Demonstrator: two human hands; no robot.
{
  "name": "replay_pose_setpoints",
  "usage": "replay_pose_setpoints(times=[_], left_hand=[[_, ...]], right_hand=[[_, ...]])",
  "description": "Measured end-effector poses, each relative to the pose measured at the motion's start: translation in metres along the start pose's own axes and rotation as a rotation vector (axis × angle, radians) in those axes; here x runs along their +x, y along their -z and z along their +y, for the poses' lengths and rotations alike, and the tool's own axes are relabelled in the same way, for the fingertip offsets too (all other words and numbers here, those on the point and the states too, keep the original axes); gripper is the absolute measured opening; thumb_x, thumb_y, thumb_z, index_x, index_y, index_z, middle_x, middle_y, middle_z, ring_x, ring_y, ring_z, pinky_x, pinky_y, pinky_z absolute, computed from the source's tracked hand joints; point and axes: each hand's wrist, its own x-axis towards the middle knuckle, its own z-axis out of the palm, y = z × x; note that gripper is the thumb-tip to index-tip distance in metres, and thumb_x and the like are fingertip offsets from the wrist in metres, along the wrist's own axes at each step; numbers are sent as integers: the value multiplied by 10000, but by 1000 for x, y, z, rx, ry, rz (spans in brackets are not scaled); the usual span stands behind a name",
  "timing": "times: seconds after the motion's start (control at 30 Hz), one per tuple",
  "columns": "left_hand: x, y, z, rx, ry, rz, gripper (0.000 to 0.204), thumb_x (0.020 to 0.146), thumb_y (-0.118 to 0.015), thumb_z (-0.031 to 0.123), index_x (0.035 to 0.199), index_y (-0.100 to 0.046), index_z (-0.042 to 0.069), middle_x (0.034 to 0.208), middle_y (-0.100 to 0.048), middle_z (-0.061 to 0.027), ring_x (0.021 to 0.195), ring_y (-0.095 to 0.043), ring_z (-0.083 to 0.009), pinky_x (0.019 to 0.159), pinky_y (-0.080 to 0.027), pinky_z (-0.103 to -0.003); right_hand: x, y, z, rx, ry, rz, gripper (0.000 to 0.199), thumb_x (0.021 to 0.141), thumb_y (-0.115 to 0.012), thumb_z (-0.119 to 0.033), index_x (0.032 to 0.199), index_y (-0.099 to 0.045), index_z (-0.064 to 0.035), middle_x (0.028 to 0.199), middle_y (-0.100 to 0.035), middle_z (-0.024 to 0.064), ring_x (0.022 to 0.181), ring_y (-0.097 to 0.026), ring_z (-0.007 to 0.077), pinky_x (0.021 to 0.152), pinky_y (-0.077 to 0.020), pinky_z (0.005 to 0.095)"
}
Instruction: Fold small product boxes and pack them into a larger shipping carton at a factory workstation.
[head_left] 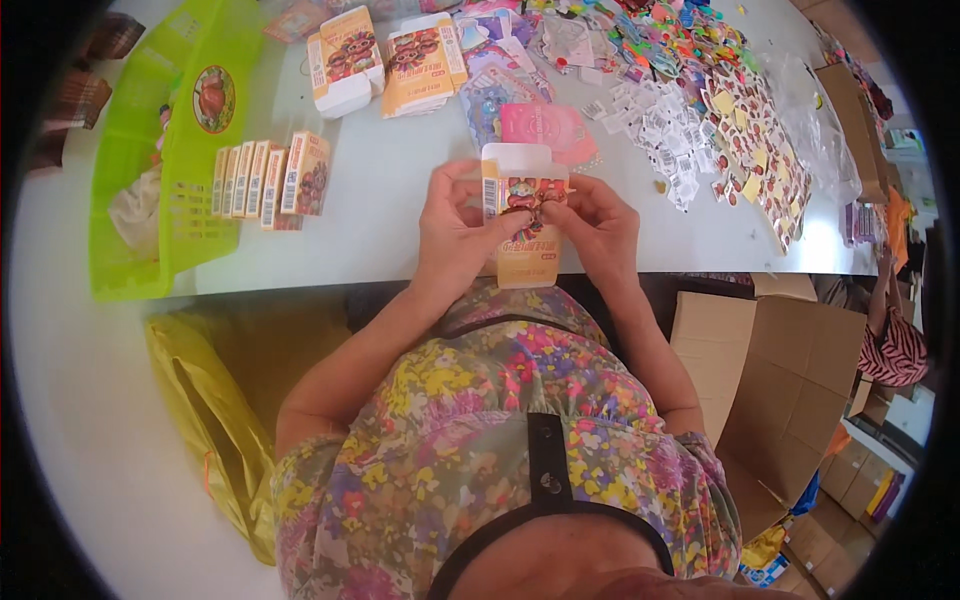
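Presently, the small folding carton (528,266) is held just at the front edge of the table (375,225). It is yellow-orange, with colourful cartoon figures and reddish lettering on the front, and a barcode on the narrow left side; its white top flap stands up. The left hand (453,222) is clamped on the carton's left side and the right hand (606,222) on its right side, with both thumbs close together on the front face. Beyond it lies a pink card (545,126), and to the left a row of similar cartons (270,190) stands beside the green plastic basket (203,155)
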Motion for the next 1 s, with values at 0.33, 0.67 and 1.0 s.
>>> replay_pose_setpoints(times=[0.33,0.67,1.0], left_hand=[[-14,5,-2,177,-60,-179,594,862,-669,-47,1378,-387,35,1091,-568,-73,892,-634,-112,708,-535,-235],[0,5,-5,495,-629,-101,171,840,-695,2,991,-613,13,1012,-582,-78,890,-617,-141,688,-523,-251],[5,6,16,26,-91,-267,79,810,-739,3,864,-682,-1,841,-642,-35,792,-634,-95,693,-521,-232]], right_hand=[[-12,8,7,-181,191,-16,488,805,-721,37,1272,-589,-5,998,-666,67,784,-635,87,673,-505,227],[-14,16,-8,-282,126,-70,86,891,-629,-25,896,-672,49,938,-658,63,896,-580,102,833,-483,275],[-3,22,-48,-281,-142,-220,112,851,-688,-41,935,-702,33,873,-684,69,776,-628,95,702,-513,244]])
